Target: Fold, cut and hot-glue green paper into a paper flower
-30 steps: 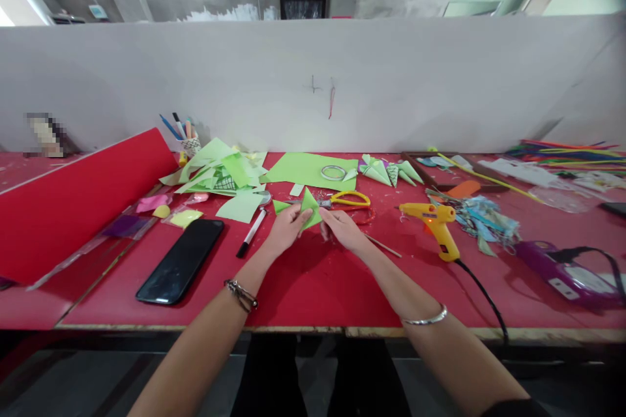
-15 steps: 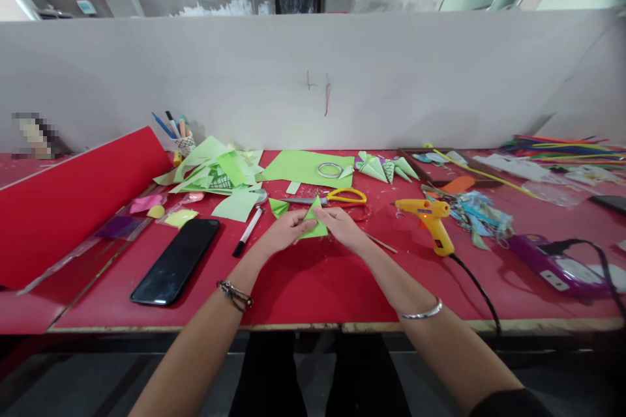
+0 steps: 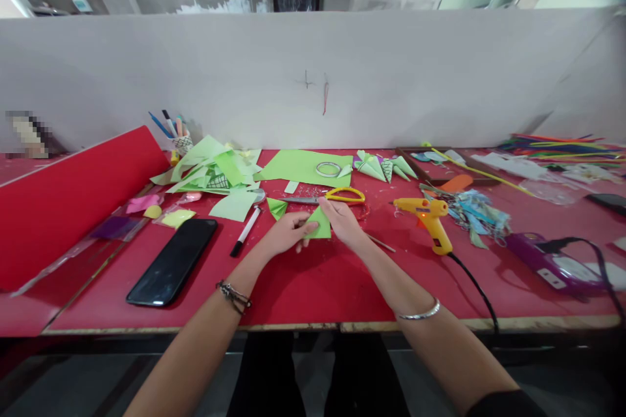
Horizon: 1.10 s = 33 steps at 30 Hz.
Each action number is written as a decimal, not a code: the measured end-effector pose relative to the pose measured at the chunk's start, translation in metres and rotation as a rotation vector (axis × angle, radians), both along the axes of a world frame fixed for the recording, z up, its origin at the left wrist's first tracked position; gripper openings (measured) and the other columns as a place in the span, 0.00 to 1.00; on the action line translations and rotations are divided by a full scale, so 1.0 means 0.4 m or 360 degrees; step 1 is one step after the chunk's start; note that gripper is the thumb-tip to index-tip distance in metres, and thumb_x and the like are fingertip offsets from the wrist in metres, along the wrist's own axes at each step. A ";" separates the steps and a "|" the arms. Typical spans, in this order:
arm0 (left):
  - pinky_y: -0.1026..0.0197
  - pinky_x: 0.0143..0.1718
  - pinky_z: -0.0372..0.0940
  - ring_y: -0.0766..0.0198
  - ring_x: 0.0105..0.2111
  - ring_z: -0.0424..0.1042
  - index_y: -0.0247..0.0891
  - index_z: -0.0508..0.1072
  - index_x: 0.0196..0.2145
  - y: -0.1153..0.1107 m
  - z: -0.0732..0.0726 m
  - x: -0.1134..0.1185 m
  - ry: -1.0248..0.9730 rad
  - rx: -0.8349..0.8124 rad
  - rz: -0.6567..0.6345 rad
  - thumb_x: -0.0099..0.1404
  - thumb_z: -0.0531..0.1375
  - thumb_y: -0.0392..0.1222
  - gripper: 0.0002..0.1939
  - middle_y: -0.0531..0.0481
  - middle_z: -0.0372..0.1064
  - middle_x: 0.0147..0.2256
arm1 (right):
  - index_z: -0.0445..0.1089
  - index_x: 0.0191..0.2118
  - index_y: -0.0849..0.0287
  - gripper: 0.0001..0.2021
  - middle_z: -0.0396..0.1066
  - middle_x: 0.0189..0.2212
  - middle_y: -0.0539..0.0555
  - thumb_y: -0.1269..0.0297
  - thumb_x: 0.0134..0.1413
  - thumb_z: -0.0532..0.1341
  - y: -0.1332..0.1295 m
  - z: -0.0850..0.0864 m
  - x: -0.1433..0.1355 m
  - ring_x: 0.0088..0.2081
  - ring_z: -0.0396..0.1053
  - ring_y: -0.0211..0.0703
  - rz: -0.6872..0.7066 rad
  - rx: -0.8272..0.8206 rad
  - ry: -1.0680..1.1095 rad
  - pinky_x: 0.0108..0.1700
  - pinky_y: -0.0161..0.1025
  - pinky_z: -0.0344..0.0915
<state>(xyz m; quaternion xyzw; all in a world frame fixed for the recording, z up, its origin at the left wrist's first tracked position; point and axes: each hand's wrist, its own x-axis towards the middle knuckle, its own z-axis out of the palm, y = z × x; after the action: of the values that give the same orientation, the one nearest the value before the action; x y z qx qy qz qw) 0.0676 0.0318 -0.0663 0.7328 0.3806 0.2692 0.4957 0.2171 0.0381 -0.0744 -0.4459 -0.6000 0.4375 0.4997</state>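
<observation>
Between my hands is a small piece of folded green paper (image 3: 320,227), pointed at the top. My left hand (image 3: 288,233) is closed on its left side, with the thumb lying on the paper. At its upper right edge, the fingers of my right hand (image 3: 341,220) pinch the same piece. Just left of it on the table lies another folded green paper piece (image 3: 277,208). Scissors with yellow and orange handles (image 3: 345,194) rest right behind my hands. A thin stick (image 3: 380,243) lies beside my right wrist.
A yellow glue gun (image 3: 430,218) with a lit orange light lies to the right, its cord running over the table edge. A phone (image 3: 173,262) and a marker (image 3: 245,230) are on the left. Behind are green paper scraps (image 3: 215,169), a tape ring (image 3: 328,170) and green paper cones (image 3: 372,168).
The folded paper has turned slightly in my hands and shows a broader flat face. My right fingers have moved up along its edge. The view has shifted a little.
</observation>
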 end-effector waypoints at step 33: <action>0.65 0.29 0.57 0.66 0.27 0.61 0.36 0.64 0.26 0.051 -0.034 -0.022 -0.0124 0.0242 0.0871 0.58 0.49 0.49 0.14 0.53 0.60 0.22 | 0.65 0.42 0.59 0.14 0.64 0.38 0.55 0.67 0.45 0.59 -0.018 0.009 -0.004 0.38 0.62 0.39 0.0235 0.0670 -0.0576 0.40 0.38 0.62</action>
<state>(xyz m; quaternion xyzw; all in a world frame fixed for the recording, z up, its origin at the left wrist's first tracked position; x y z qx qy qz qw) 0.0588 0.0523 -0.0799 0.6271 0.5236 0.4486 0.3624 0.2154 0.0311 -0.0707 -0.3583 -0.7879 0.2520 0.4328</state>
